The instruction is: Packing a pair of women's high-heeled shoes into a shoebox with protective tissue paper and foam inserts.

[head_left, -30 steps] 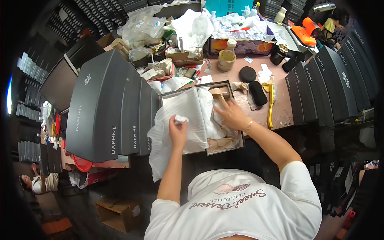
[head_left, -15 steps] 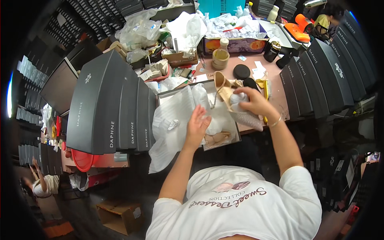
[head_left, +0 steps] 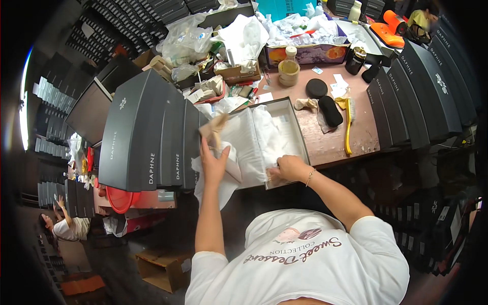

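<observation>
In my left hand [head_left: 214,163] is a beige shoe [head_left: 217,127], tilted over the left side of an open shoe box [head_left: 301,133]; the fingers are closed round it. White tissue paper [head_left: 245,133] lines the box and hangs over its left edge. My right hand [head_left: 292,168] reaches into the box's near right corner. Its fingers are closed on a second beige shoe [head_left: 275,176], mostly hidden under the hand and the paper.
Stacked dark shoe boxes stand left [head_left: 134,134] and right [head_left: 418,96]. Right of the open box lie a yellow-handled brush [head_left: 348,127], a black oval pad [head_left: 331,112] and a round black lid [head_left: 316,88]. A jar [head_left: 289,71] stands behind.
A beige shoe has gone from my right hand to my left, moving leftward across the box. My right hand has come down to the other shoe in the near corner.
</observation>
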`<action>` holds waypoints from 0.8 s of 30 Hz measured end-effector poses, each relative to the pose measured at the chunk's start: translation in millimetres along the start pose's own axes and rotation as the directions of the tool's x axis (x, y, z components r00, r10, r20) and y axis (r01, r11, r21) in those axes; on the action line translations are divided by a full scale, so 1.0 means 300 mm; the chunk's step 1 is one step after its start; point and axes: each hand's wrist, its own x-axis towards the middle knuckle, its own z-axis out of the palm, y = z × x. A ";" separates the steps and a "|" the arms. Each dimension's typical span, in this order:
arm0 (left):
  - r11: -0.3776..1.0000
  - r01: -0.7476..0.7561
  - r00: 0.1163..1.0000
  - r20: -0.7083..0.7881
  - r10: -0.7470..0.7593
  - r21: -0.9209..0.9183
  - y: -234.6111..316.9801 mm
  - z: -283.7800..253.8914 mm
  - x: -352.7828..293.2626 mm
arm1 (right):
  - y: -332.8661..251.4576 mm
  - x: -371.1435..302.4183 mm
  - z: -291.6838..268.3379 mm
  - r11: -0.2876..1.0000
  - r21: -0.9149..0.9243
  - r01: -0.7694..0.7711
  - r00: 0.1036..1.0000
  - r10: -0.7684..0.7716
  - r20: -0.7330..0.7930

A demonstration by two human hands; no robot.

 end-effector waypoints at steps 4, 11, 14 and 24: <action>0.949 -0.066 0.969 0.206 0.134 -0.309 0.114 0.051 -0.036 | 0.019 -0.017 -0.023 0.975 0.218 0.050 0.956 0.016 -0.294; 0.326 0.536 0.841 0.526 -0.128 -0.779 0.254 0.185 0.102 | -0.133 -0.068 -0.550 0.902 -0.228 0.367 0.832 -0.428 -0.352; -0.035 0.632 0.775 0.632 0.011 -0.774 0.331 0.146 0.227 | -0.255 -0.101 -0.659 0.759 -0.430 0.489 0.828 -0.559 -0.045; -0.285 0.330 0.835 0.419 -0.357 -0.900 0.410 0.113 0.074 | -0.021 -0.137 -0.280 0.123 0.940 0.318 0.926 0.174 -0.336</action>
